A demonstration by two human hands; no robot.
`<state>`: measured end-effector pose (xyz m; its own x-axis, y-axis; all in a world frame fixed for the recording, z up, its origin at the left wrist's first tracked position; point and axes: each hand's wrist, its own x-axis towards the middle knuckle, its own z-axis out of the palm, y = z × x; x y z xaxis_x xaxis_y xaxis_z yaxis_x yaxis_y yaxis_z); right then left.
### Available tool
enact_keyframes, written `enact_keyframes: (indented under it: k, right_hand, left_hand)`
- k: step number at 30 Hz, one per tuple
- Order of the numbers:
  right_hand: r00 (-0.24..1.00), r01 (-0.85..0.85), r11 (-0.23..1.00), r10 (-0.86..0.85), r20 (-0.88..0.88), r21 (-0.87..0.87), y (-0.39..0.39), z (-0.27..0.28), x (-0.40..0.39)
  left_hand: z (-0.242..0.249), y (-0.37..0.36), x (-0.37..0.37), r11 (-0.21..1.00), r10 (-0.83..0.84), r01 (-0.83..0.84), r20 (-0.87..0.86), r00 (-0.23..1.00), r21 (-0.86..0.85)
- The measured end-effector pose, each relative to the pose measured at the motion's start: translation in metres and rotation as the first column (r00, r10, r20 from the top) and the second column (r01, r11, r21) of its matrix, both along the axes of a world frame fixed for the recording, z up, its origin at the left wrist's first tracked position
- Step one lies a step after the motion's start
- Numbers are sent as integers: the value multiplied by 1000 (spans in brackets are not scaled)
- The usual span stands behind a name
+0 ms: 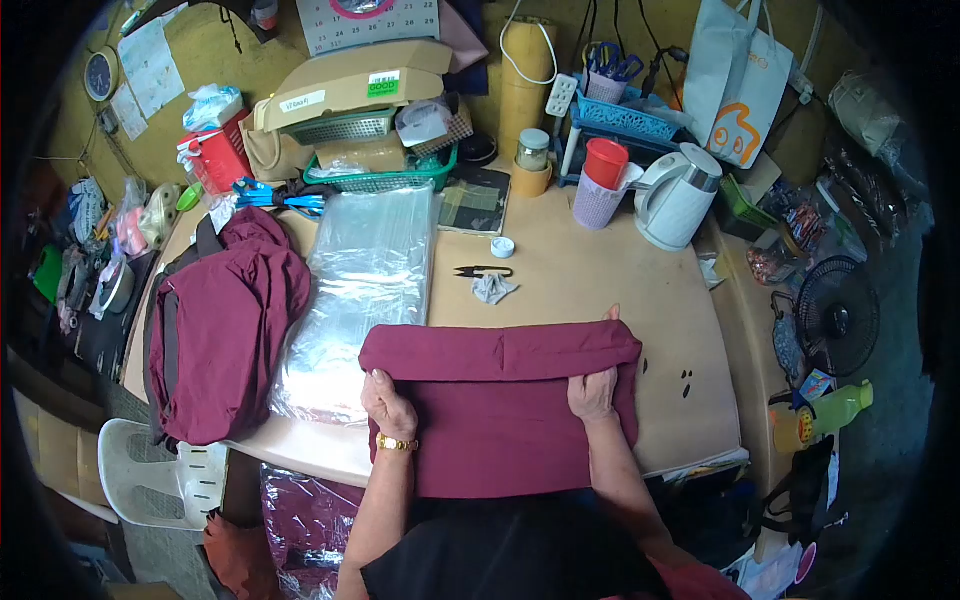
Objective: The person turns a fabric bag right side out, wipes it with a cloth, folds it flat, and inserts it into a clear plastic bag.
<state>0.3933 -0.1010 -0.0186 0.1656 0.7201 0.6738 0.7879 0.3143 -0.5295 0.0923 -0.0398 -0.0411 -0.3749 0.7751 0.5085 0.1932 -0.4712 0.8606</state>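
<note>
A maroon cloth piece (pixel 500 430) lies spread in front of me, its lower edge at the front of the table. Its far edge is turned over into a wide flat band (pixel 450 352). My left hand (pixel 388 408), with a gold watch at the wrist, is closed on the left end of that band, thumb on top. Closed on the band towards its right end is my right hand (pixel 595 392), one fingertip showing beyond the far edge. Just past the cloth are black thread snips (pixel 484 271) and a crumpled white scrap (pixel 494 289).
Clear plastic bags (pixel 365 270) lie stacked left of the cloth, beside a maroon item with dark straps (pixel 235 320). Farther back stand an electric kettle (pixel 675 200), a red cup (pixel 605 160) and a green basket (pixel 430 178). A small round white lid (pixel 502 246) sits mid-table.
</note>
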Motion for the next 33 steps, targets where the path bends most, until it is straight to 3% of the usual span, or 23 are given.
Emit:
enact_keyframes:
  k: [4,9,11,13,14,15,16,17,19,20,21,22,23,24,26,29,32,33]
  right_hand:
    - [1000,-6,998,5,12,60,1,-2,-1]
    - [1000,0,999,0,-5,-45,-2,2,1]
    - [1000,14,998,-14,-2,-53,2,6,-2]
    - [1000,24,998,-24,2,-57,6,4,0]
    - [998,34,985,-44,-52,-168,8,-6,2]
    - [992,38,960,-68,-102,-277,8,-11,4]
    - [993,98,987,-105,-47,-130,9,-4,-3]
    - [992,107,986,-114,-51,-130,9,-4,-4]
    - [991,-107,986,96,89,129,13,4,-7]
    - [981,-7,991,-20,195,136,6,13,-11]
    - [980,4,990,-31,196,138,4,28,-16]
    - [935,240,954,-277,219,181,5,42,-19]
    - [832,458,860,-504,231,228,10,51,-18]
    - [830,462,857,-508,231,228,19,44,-2]
    - [932,298,936,-243,268,-189,37,22,41]
    - [927,330,871,-227,297,-364,42,41,58]
    - [871,291,941,-187,454,-172,16,57,-1]
    - [949,97,871,65,309,-482,-3,82,-29]
  left_hand:
    - [-6,1,-3,999,13,-12,-31,999,37]
    - [-16,9,-6,999,2,-1,-10,1000,47]
    - [-22,14,-8,997,-48,55,139,989,-52]
    - [-7,15,-1,993,-63,75,128,990,-92]
    - [-3,16,4,998,-65,63,-102,993,-19]
    - [2,16,9,996,-45,67,-325,945,56]
    - [32,4,14,995,-83,103,-502,861,14]
    - [42,-1,21,991,-75,125,-610,789,40]
    - [59,-25,36,944,-330,187,-748,575,-273]
    - [58,-40,49,949,-308,220,-810,499,-225]
    - [56,-52,59,951,-274,256,-863,425,-176]
    - [49,-59,60,894,-439,254,-840,318,-370]
    - [36,-62,61,898,-427,235,-867,259,-372]
    - [37,-62,62,897,-428,234,-871,241,-376]
    - [39,-64,61,891,-438,234,-874,211,-390]
    - [41,-67,62,888,-442,219,-880,171,-404]
    - [40,-65,63,892,-437,205,-884,167,-402]
    - [38,-65,62,890,-442,204,-881,170,-407]
